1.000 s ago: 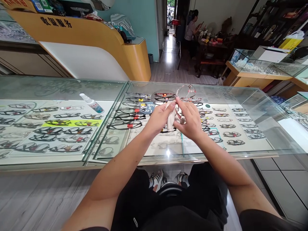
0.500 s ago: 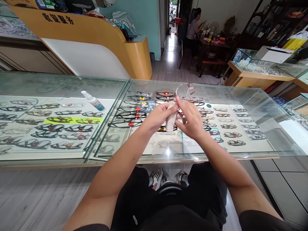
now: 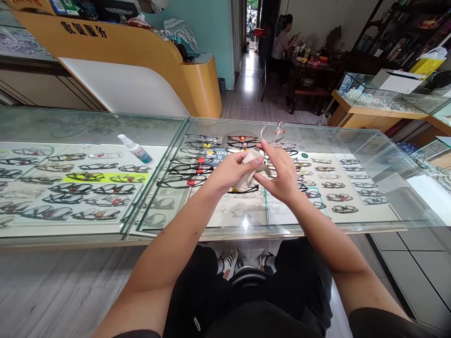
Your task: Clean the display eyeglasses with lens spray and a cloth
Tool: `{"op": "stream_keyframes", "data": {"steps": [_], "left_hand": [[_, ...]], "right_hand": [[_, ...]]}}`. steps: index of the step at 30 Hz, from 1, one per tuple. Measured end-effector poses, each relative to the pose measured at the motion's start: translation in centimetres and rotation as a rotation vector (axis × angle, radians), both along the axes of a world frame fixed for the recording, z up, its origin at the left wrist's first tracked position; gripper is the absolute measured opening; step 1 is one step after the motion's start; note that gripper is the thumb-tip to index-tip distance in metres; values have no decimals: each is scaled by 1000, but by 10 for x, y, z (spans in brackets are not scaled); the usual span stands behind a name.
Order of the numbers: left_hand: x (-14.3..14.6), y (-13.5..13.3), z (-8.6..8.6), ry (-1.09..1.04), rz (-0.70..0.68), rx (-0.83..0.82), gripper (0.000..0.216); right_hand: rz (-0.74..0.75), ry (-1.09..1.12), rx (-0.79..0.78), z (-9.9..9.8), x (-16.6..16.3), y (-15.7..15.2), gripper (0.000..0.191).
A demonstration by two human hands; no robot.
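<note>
My left hand (image 3: 230,172) pinches a pale beige cleaning cloth (image 3: 245,182) between thumb and fingers, above the glass counter. Close beside it, my right hand (image 3: 282,176) is closed on a pair of thin-rimmed glasses (image 3: 271,133). One clear round lens sticks up past the fingertips of that hand. The rest of the frame is hidden by the fingers and the cloth. To the left, a white spray bottle (image 3: 135,149) with a blue-green label lies tilted on the countertop.
Rows of eyeglass frames (image 3: 199,168) show through the glass display counter (image 3: 225,230). Beyond it stand a wooden cashier desk (image 3: 197,80) and, at the right, another glass case (image 3: 384,101). A person (image 3: 282,44) sits by a cluttered table at the back.
The cloth has gone from hanging nearly straight down to slanting and bunched by my left fingers. My right hand and the raised lens have shifted very slightly right.
</note>
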State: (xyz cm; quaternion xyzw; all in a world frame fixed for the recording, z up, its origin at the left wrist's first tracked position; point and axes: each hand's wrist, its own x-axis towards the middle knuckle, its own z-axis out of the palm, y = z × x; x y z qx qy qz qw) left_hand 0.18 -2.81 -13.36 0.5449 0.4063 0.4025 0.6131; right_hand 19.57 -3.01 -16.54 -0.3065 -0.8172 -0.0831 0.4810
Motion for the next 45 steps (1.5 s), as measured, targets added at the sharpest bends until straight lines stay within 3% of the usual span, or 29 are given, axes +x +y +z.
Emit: {"op": "stream_keyframes", "data": {"steps": [9, 22, 27, 45], "left_hand": [[1, 8, -9, -275, -6, -147, 65], [9, 13, 0, -514, 195, -233, 26], [8, 11, -1, -506, 119, -207, 24], [-5, 7, -5, -274, -116, -94, 56]], "right_hand": [[17, 3, -102, -2, 3, 3, 86], [96, -1, -190, -4, -2, 4, 88], [113, 51, -182, -2, -2, 2, 86], [78, 0, -215, 1, 2, -4, 86]]}}
